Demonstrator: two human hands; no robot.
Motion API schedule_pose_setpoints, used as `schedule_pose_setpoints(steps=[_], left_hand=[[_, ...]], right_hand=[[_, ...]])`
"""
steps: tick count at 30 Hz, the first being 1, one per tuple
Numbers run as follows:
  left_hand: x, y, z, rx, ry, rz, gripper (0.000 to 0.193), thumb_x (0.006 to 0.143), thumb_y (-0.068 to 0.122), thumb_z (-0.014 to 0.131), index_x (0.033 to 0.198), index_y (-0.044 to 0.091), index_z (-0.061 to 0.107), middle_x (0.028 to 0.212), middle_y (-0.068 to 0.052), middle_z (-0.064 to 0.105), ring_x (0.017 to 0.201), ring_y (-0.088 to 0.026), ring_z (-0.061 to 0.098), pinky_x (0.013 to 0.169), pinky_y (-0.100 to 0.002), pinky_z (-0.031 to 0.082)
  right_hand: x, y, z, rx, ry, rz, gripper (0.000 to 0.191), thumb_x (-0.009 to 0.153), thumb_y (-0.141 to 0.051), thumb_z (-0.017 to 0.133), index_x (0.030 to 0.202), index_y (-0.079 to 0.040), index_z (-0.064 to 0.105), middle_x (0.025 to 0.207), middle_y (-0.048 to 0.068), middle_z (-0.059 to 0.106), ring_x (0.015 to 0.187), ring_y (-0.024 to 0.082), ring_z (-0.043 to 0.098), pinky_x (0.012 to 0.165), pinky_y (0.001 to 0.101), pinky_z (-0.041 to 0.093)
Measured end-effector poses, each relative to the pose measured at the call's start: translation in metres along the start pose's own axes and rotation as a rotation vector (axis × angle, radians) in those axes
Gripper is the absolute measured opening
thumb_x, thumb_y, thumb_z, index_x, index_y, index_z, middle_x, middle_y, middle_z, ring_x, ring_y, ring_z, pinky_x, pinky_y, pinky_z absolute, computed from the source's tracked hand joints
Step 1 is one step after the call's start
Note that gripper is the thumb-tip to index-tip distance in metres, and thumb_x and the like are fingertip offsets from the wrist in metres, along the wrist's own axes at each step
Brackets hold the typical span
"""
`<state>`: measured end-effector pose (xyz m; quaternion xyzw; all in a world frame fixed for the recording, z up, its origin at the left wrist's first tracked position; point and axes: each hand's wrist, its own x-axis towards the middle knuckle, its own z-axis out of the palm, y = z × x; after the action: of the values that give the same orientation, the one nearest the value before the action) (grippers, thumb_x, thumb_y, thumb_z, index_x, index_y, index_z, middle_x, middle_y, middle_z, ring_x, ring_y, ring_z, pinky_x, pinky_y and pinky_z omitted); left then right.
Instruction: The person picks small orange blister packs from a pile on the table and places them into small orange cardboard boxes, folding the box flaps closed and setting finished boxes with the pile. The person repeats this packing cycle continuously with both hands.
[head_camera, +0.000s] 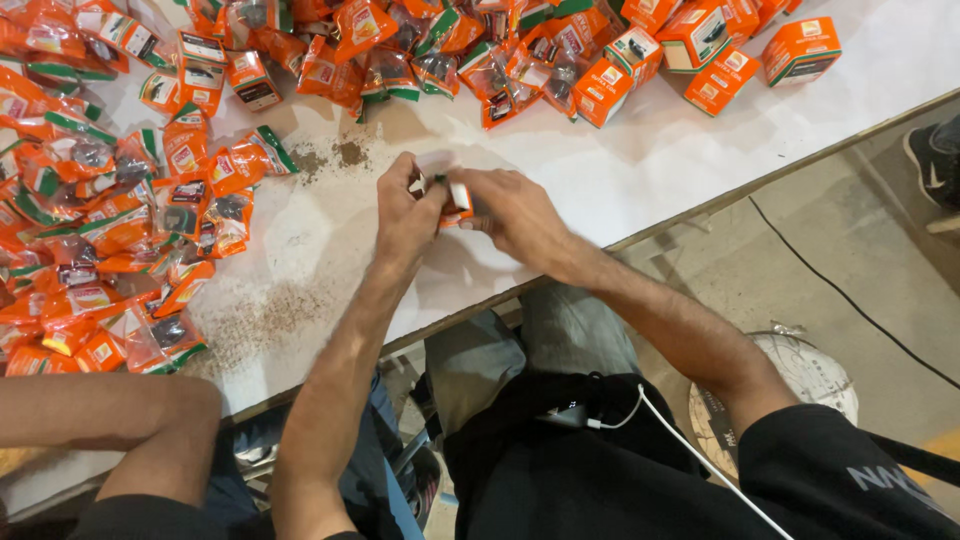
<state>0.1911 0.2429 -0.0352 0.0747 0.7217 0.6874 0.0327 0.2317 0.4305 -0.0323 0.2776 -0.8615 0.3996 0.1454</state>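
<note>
Near the middle of the frame, over the white desk (640, 160), both hands meet around one small orange and white box (458, 203). The left hand (408, 215) has its fingers closed on the box's left side, and the right hand (510, 210) has its fingers curled over the right side and top, so only a strip of it shows between them. The box looks like thin card: light and stiff enough to keep its shape, but easy to crush or dent, so a gentle pinch on the flat faces near the corners seems the safest hold. Its flaps would bend readily. So much of it is covered that its long axis is hard to read; it seems to run from upper left to lower right of the frame, with one end toward the left hand. At the left of the frame lies a heap of orange plastic packets (110, 230) with dark parts inside, and along the top more packets mix with closed orange boxes (700, 50). Brown dust (330, 155) is scattered on the desk just above the hands. At lower left rests another person's bare arm (120, 420), apart from the work
</note>
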Motion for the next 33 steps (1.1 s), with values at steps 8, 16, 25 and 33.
schedule_pose_setpoints(steps=[8, 16, 25, 33], left_hand=[[0.004, -0.007, -0.036, -0.541, -0.204, -0.321, 0.007, 0.094, 0.005, 0.064, 0.098, 0.000, 0.068, 0.070, -0.007, 0.064, 0.054, -0.013, 0.059, 0.058, -0.035, 0.062], [0.004, -0.016, -0.016, 0.059, -0.106, 0.145, 0.015, 0.094, -0.001, 0.070, 0.108, -0.001, 0.068, 0.098, -0.011, 0.071, 0.083, -0.019, 0.070, 0.069, -0.032, 0.059], [-0.029, 0.011, -0.017, 0.542, -0.156, 0.714, 0.032, 0.087, -0.001, 0.079, 0.117, 0.001, 0.066, 0.134, -0.021, 0.066, 0.129, -0.039, 0.064, 0.107, -0.042, 0.054], [-0.028, 0.002, -0.013, 0.344, -0.089, 0.625, 0.014, 0.097, -0.002, 0.073, 0.109, 0.001, 0.067, 0.131, -0.022, 0.070, 0.125, -0.033, 0.070, 0.105, -0.041, 0.057]], right_hand=[[0.000, -0.003, 0.001, -0.176, -0.015, -0.068, 0.051, 0.089, -0.019, 0.076, 0.135, -0.009, 0.056, 0.133, 0.014, 0.064, 0.115, 0.037, 0.063, 0.096, 0.0465, 0.051], [0.001, -0.007, -0.003, 0.032, -0.024, 0.017, 0.051, 0.084, -0.006, 0.080, 0.127, -0.006, 0.053, 0.133, 0.016, 0.057, 0.116, 0.041, 0.061, 0.085, 0.0454, 0.054], [0.001, 0.002, -0.001, 0.236, -0.026, 0.166, 0.054, 0.085, -0.003, 0.078, 0.123, -0.004, 0.038, 0.123, 0.016, 0.064, 0.103, 0.037, 0.071, 0.076, 0.0428, 0.057], [0.004, 0.001, -0.002, 0.237, -0.038, 0.176, 0.055, 0.088, -0.009, 0.081, 0.123, -0.005, 0.040, 0.117, 0.016, 0.067, 0.103, 0.033, 0.073, 0.080, 0.0421, 0.059]])
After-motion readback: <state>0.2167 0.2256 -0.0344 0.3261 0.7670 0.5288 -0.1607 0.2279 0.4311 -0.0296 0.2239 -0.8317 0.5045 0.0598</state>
